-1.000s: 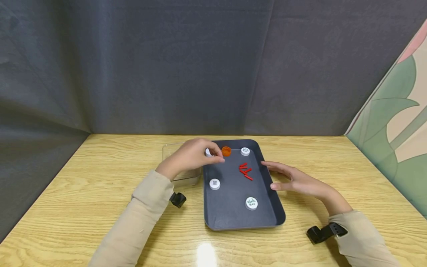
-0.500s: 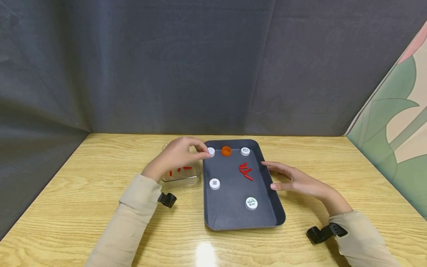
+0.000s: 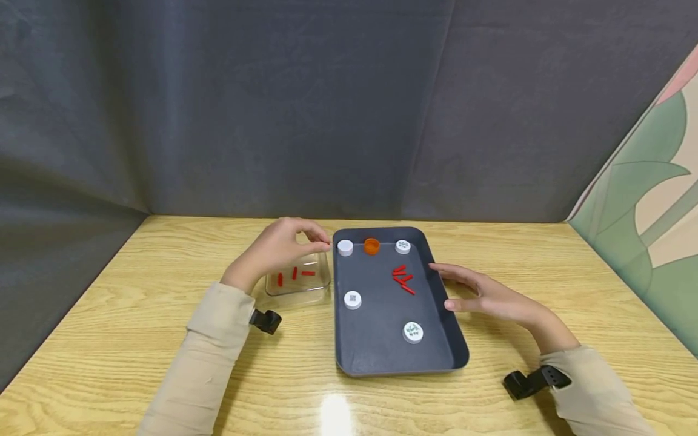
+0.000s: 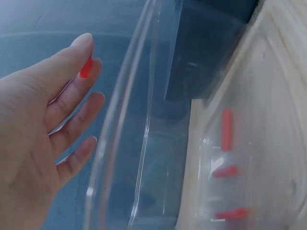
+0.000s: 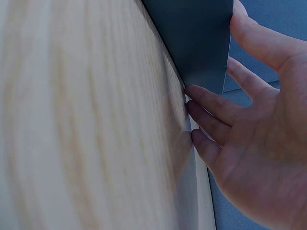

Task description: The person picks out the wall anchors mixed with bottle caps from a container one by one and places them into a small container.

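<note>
A person in beige sleeves [image 3: 209, 348] works at a wood-grain bench [image 3: 136, 321], the left hand [image 3: 278, 245] raised near the rim of a clear container [image 3: 298, 291], its thumb and forefinger pinching a small red stick [image 4: 86, 68], the other fingers loosely extended and slightly apart. Three more red sticks [image 3: 295, 273] lie separately on the floor of the container. The right hand [image 3: 482, 295] rests at the right-hand edge of a dark gray tray [image 3: 376, 351], fingers extended, thumb spread well away from the forefinger and holding nothing. Inside the tray, just beside the container, a loose cluster of red sticks [image 3: 408, 290] lies right of center. Along the far end stand a plain white cap [image 3: 345, 247], an orange cap [image 3: 372, 246] and a white cap with green print [image 3: 403, 246]; nearer the person are a white cap with a dark square mark [image 3: 352, 300] and a larger green-printed cap [image 3: 412, 332]. A gray cloth [image 3: 283, 109] hangs behind the bench, and a leaf-patterned panel [image 3: 654, 157] stands at right.
</note>
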The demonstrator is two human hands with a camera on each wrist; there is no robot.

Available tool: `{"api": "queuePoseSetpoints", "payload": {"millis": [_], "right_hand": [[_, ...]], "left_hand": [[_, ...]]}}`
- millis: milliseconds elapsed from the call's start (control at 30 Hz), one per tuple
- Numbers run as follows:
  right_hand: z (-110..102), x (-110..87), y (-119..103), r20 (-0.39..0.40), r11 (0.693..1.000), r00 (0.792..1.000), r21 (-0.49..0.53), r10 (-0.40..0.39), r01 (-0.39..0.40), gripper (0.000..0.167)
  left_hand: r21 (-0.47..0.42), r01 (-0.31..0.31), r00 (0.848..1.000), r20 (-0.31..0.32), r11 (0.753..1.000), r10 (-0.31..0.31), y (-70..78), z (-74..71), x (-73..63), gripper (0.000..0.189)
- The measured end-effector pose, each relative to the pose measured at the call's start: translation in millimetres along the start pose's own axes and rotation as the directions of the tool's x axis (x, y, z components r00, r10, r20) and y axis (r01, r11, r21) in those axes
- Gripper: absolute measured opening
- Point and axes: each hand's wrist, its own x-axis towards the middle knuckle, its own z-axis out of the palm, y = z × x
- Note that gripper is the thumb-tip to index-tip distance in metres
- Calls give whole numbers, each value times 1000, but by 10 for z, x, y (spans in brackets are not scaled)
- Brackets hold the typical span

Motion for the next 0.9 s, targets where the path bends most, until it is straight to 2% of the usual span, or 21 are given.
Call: {"api": "queuePoseSetpoints", "payload": {"millis": [200,467,900], "right_hand": [[7,0,15,-6,1000,1000,-8,-2,2,70],[10,13,17,-1,1000,1000,8,10,-10,71],[10,12,11,1,1000,1000,2,8,-8,71]], "left_hand": [[-12,6,1000,-13,1000,-6,-77,-41,-11,13],[-44,4,1000,-9,999,-4,-196,-20,-13,15],[-11,36,999,7,999,-36,-354,19,-15,14]]}}
